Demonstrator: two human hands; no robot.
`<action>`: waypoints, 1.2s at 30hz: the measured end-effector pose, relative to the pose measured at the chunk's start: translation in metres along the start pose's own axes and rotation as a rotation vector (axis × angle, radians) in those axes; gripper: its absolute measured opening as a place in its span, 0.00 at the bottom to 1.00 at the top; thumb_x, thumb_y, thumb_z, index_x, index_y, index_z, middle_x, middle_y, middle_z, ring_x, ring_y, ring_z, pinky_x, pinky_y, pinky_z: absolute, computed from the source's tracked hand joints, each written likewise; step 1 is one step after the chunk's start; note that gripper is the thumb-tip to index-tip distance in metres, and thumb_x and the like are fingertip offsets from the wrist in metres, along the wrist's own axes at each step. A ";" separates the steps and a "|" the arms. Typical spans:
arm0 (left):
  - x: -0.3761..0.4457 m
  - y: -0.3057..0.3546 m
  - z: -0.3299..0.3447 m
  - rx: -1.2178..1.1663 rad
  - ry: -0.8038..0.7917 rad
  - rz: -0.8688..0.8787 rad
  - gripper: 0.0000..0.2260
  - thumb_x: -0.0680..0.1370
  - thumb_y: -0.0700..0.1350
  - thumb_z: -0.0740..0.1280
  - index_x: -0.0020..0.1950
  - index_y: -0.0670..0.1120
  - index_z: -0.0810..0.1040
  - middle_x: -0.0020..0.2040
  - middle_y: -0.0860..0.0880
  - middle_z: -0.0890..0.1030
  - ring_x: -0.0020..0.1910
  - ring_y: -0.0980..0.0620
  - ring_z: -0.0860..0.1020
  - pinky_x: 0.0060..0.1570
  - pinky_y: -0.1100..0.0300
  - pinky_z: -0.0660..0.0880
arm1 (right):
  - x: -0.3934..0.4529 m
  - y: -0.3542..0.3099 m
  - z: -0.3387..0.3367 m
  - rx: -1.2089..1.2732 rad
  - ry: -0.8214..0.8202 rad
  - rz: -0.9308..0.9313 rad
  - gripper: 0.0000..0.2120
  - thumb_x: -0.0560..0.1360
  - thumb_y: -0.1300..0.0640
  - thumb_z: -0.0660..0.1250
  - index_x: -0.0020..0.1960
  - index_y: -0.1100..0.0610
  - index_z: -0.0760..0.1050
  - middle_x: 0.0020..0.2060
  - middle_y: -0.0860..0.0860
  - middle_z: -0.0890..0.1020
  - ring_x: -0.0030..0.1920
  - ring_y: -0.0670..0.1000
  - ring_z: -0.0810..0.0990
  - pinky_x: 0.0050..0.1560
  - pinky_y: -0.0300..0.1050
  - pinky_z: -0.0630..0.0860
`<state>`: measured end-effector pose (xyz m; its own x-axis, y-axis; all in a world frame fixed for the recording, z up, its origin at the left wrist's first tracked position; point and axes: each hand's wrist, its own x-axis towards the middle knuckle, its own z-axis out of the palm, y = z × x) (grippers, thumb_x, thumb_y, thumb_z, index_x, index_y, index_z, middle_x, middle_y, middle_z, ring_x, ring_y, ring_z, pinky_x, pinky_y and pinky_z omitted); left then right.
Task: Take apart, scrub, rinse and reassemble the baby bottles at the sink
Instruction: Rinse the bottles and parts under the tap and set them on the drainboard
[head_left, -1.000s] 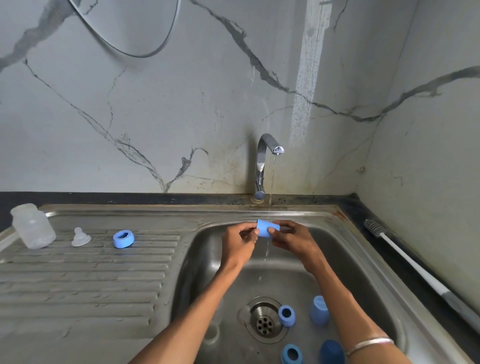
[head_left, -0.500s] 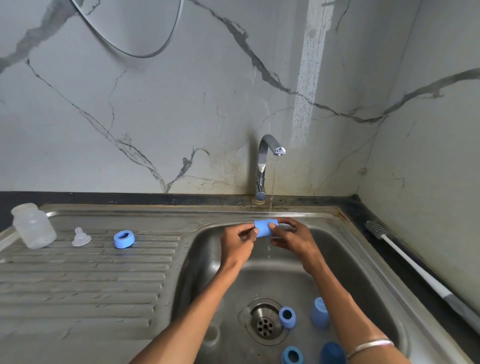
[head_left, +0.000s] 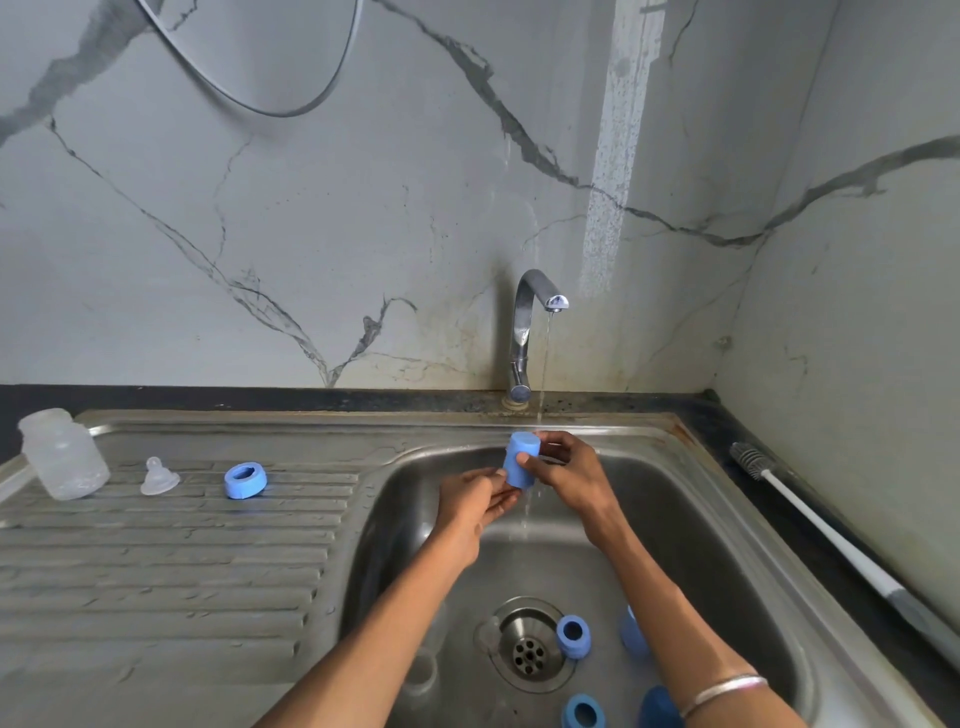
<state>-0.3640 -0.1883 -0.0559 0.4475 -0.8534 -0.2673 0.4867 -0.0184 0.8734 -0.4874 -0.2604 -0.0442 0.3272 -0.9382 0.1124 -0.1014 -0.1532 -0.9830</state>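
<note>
Both hands work under the tap: right hand (head_left: 569, 470) pinches the light, wet, slippery cap (head_left: 521, 464) by its sides; left hand (head_left: 475, 499), fingers relaxed, touches its base.

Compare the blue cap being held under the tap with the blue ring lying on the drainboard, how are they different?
The blue cap is a taller closed cylinder; the blue ring is low with an open hole through its middle. The cap is pinched by the right hand, with the left hand at its lower end, beside the tap's stream; the ring lies untouched on the drainboard. Both are the same light blue.
</note>
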 end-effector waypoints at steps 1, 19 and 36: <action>0.000 0.000 0.000 0.009 -0.018 0.012 0.08 0.79 0.32 0.66 0.57 0.38 0.79 0.47 0.39 0.85 0.42 0.47 0.84 0.38 0.62 0.81 | 0.001 0.001 -0.001 0.015 0.014 0.007 0.18 0.71 0.60 0.77 0.59 0.57 0.77 0.52 0.51 0.84 0.54 0.50 0.83 0.55 0.45 0.81; -0.003 -0.008 0.007 0.286 -0.131 0.141 0.06 0.82 0.40 0.65 0.52 0.42 0.81 0.42 0.45 0.84 0.39 0.48 0.83 0.41 0.59 0.81 | -0.002 0.000 -0.002 0.141 -0.079 0.177 0.16 0.81 0.49 0.65 0.65 0.56 0.77 0.54 0.55 0.84 0.53 0.54 0.84 0.54 0.48 0.82; -0.009 -0.004 0.004 0.397 -0.133 0.278 0.06 0.80 0.40 0.69 0.55 0.48 0.81 0.47 0.47 0.86 0.44 0.49 0.85 0.47 0.55 0.83 | -0.011 -0.011 0.001 0.061 -0.033 0.198 0.21 0.77 0.39 0.66 0.60 0.54 0.79 0.52 0.52 0.84 0.51 0.49 0.83 0.43 0.41 0.79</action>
<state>-0.3732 -0.1827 -0.0555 0.4078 -0.9126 0.0293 0.0284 0.0448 0.9986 -0.4892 -0.2477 -0.0351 0.3371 -0.9374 -0.0878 -0.1101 0.0534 -0.9925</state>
